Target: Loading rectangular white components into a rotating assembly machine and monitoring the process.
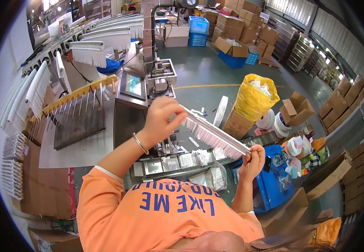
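A long, narrow rail hung with a dense row of thin white strips [215,136] stretches slantwise in front of my chest, its right end lower. My left hand [162,119], with a bangle at the wrist, is curled with thumb and fingertips pinching at the rail's upper left end. Around the lower right end, the fingers of my right hand [252,161] are closed. Below the rail runs a metal conveyor with compartments [152,166], several of them holding small white packets [187,160]. A machine touchscreen [133,85] stands just beyond my left hand.
To the left, a yellow toothed bar [79,95] lies over a steel table [49,152], and more white-fringed rails [87,47] hang from a rack. A yellow bag [255,98], a blue bin [270,189] and open cartons [297,108] stand at the right.
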